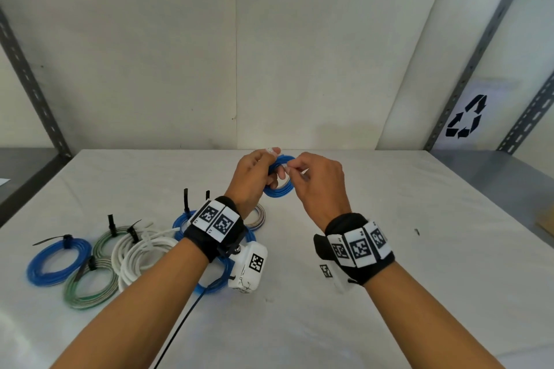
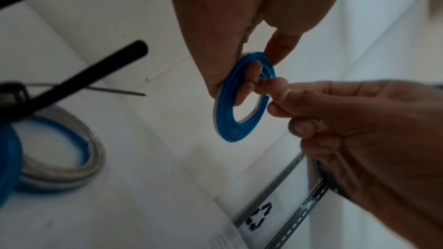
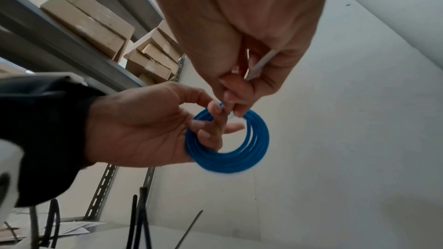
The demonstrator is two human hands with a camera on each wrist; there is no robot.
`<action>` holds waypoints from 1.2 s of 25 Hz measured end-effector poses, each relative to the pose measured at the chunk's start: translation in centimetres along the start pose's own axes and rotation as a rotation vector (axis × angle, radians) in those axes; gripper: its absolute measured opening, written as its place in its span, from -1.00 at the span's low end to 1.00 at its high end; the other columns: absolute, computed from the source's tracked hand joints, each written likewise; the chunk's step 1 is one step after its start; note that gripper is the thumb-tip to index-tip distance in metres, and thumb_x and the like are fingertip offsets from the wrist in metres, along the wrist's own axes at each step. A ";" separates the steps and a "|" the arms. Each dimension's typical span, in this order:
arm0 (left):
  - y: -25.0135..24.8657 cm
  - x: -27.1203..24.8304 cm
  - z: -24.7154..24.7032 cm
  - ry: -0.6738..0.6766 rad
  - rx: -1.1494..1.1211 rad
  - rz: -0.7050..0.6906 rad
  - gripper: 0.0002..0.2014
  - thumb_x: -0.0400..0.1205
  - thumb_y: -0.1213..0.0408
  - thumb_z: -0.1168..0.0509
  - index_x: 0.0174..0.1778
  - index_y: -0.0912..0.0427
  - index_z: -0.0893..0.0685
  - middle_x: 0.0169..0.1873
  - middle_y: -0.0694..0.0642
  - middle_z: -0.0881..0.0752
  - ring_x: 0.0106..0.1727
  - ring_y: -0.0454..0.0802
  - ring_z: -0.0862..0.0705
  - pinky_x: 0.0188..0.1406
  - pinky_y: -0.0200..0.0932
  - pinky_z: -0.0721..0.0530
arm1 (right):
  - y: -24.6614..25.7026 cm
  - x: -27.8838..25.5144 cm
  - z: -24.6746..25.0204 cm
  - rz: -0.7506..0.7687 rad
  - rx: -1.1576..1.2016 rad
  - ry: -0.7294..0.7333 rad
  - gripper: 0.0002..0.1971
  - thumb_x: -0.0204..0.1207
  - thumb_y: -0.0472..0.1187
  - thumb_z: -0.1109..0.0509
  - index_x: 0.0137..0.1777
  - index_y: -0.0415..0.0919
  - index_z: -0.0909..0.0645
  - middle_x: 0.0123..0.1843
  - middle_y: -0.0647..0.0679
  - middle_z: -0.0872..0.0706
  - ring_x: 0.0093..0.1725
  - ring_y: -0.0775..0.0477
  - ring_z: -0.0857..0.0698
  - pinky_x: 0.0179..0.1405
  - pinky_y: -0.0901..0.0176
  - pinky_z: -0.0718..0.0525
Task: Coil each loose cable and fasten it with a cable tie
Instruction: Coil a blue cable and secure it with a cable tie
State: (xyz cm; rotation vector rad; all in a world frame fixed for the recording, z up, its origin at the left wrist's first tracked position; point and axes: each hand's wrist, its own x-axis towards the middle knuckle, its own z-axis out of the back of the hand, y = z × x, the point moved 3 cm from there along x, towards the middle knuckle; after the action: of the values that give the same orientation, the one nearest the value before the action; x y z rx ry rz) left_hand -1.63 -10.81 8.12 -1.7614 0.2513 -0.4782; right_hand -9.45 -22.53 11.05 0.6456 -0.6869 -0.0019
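A small blue cable coil [image 1: 278,191] hangs above the white table [image 1: 389,249] near its far edge. My left hand [image 1: 263,168] grips it with fingers curled through the ring; the left wrist view shows the coil [image 2: 225,126] on edge below the palm. My right hand [image 1: 299,169] pinches a white cable tie [image 3: 261,65] at the coil's top rim, and the tie's tail runs back under the palm. In the right wrist view the coil [image 3: 230,160] is held by the left hand [image 3: 134,126], and both hands' fingertips meet on its rim. The tie's head is hidden by fingers.
Several tied coils lie on the table's left: a blue one [image 1: 58,262], a green one [image 1: 90,287], a white one [image 1: 141,257], and another blue one [image 1: 215,281] under my left wrist. A black tie [image 1: 180,329] lies near the front. Metal shelf uprights [image 1: 467,69] flank the table.
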 end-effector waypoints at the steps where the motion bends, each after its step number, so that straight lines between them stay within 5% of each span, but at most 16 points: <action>1: -0.1 -0.1 0.1 0.000 -0.020 -0.009 -0.71 0.82 0.29 -0.09 0.22 0.34 -0.68 -0.42 0.13 -0.63 -0.48 -0.09 -0.46 -0.34 -0.14 -0.49 | -0.1 -0.2 -0.3 -0.019 0.053 -0.024 -0.91 0.62 -0.28 -0.45 -0.08 -0.19 -0.78 -0.21 0.02 -0.79 -0.22 0.08 -0.74 -0.14 0.09 -0.75; 4: -0.7 -0.1 1.0 0.006 0.061 -0.067 -0.68 0.81 0.30 -0.12 0.16 0.34 -0.77 -0.40 0.17 -0.63 -0.46 -0.07 -0.45 -0.36 -0.18 -0.49 | -0.3 -0.5 -0.6 -0.117 0.124 0.032 -0.96 0.61 -0.19 -0.48 -0.05 -0.12 -0.76 -0.24 0.09 -0.77 -0.29 0.21 -0.70 -0.23 0.29 -0.65; 6: -1.1 -0.2 1.7 0.026 0.170 -0.130 -0.68 0.82 0.28 -0.14 0.12 0.30 -0.81 -0.40 0.16 -0.63 -0.43 0.01 -0.45 -0.37 -0.17 -0.47 | -0.2 -0.4 -0.1 -0.229 0.319 0.149 -0.90 0.62 -0.12 -0.49 0.01 -0.13 -0.76 -0.23 0.01 -0.81 -0.30 0.18 -0.73 -0.21 0.23 -0.67; 9: -1.6 -0.1 2.4 0.027 0.269 -0.192 -0.68 0.81 0.27 -0.15 0.06 0.25 -0.83 -0.43 0.08 -0.64 -0.41 0.05 -0.44 -0.37 -0.15 -0.47 | 0.5 -0.4 1.0 -0.383 0.785 0.453 -0.66 0.58 -0.02 -0.51 0.21 -0.24 -0.75 0.04 -0.11 -0.84 0.00 -0.02 -0.80 0.01 0.12 -0.77; 11: -2.0 0.0 2.6 0.032 0.288 -0.206 -0.68 0.80 0.27 -0.15 0.03 0.26 -0.83 -0.44 0.09 -0.63 -0.40 0.05 -0.44 -0.36 -0.11 -0.47 | 0.6 -0.3 1.4 -0.317 0.840 0.536 -0.62 0.54 -0.16 -0.53 0.33 -0.24 -0.70 0.18 -0.17 -0.80 0.14 -0.07 -0.78 0.13 0.05 -0.76; 15: -2.0 -0.3 2.4 0.090 0.394 -0.236 -0.62 0.77 0.17 -0.16 -0.17 0.32 -0.75 -0.44 0.13 -0.62 -0.40 0.09 -0.43 -0.31 0.01 -0.41 | 0.6 0.3 1.4 -0.093 0.589 0.178 -0.81 0.72 -0.22 -0.34 0.11 -0.15 -0.81 -0.02 -0.21 -0.80 -0.19 0.02 -0.68 -0.27 0.17 -0.71; 17: -2.0 -0.9 1.9 0.118 0.464 -0.268 -0.61 0.79 0.16 -0.15 -0.21 0.31 -0.72 -0.45 0.10 -0.62 -0.40 0.08 -0.44 -0.30 0.01 -0.43 | 0.6 0.5 1.3 -0.153 0.660 0.110 -0.81 0.73 -0.21 -0.34 0.08 -0.14 -0.81 -0.06 -0.30 -0.78 -0.27 0.02 -0.60 -0.43 0.20 -0.58; 20: -2.5 -1.1 1.8 0.115 0.472 -0.287 -0.63 0.79 0.15 -0.14 -0.14 0.23 -0.78 -0.45 0.12 -0.62 -0.41 0.07 -0.44 -0.34 -0.06 -0.43 | 0.3 0.3 1.2 -0.337 0.768 0.127 -0.84 0.66 -0.22 -0.44 0.08 -0.30 -0.78 -0.21 -0.16 -0.80 -0.35 0.03 -0.52 -0.48 0.25 -0.45; 23: -2.8 -0.8 2.2 0.102 0.451 -0.287 -0.56 0.77 0.08 -0.13 -0.04 0.36 -0.77 -0.44 0.25 -0.59 -0.42 0.09 -0.42 -0.35 -0.02 -0.42 | -0.3 -0.2 0.7 -0.452 0.744 0.180 -0.81 0.59 -0.24 -0.50 -0.03 -0.41 -0.78 -0.29 -0.10 -0.78 -0.36 0.05 -0.51 -0.43 0.27 -0.49; 26: -2.8 -1.3 1.7 0.126 0.507 -0.289 -0.64 0.82 0.23 -0.13 -0.13 0.23 -0.79 -0.46 0.04 -0.63 -0.41 0.05 -0.45 -0.34 -0.06 -0.45 | -0.2 -0.2 0.4 -0.499 0.764 0.204 -0.84 0.58 -0.26 -0.50 -0.07 -0.39 -0.78 -0.31 -0.10 -0.74 -0.36 0.05 -0.51 -0.40 0.25 -0.52; 30: -2.8 -1.4 1.7 0.125 0.532 -0.286 -0.64 0.82 0.23 -0.14 -0.16 0.25 -0.77 -0.45 0.06 -0.64 -0.41 -0.02 -0.47 -0.34 -0.12 -0.46 | -0.2 0.0 0.7 -0.523 0.820 0.158 -0.85 0.63 -0.28 -0.44 0.08 -0.31 -0.79 -0.28 -0.13 -0.74 -0.37 0.06 -0.55 -0.40 0.25 -0.59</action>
State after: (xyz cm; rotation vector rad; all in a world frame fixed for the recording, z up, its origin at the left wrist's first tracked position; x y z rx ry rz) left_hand -2.38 -8.08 10.28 -1.2494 -0.0453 -0.7845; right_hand -9.81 -23.03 11.37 1.5848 -0.3274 -0.1585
